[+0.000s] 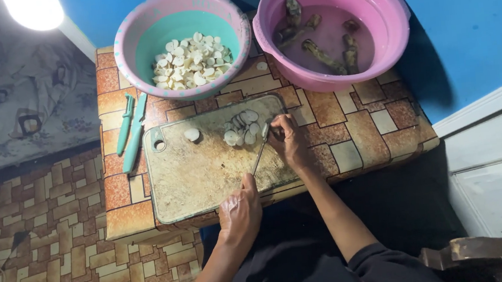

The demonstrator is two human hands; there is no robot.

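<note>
The left hand (239, 212) grips a knife (259, 152) over the cutting board (192, 171); the right hand (288, 140) pinches a root piece (269, 130) beside white slices (240, 128); the board rests on a tiled table (349, 137) against a blue wall (465, 10).

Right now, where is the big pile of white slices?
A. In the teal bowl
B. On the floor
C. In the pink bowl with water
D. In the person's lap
A: the teal bowl holds the heap of white slices, while the pink bowl holds dark roots in water.
</note>
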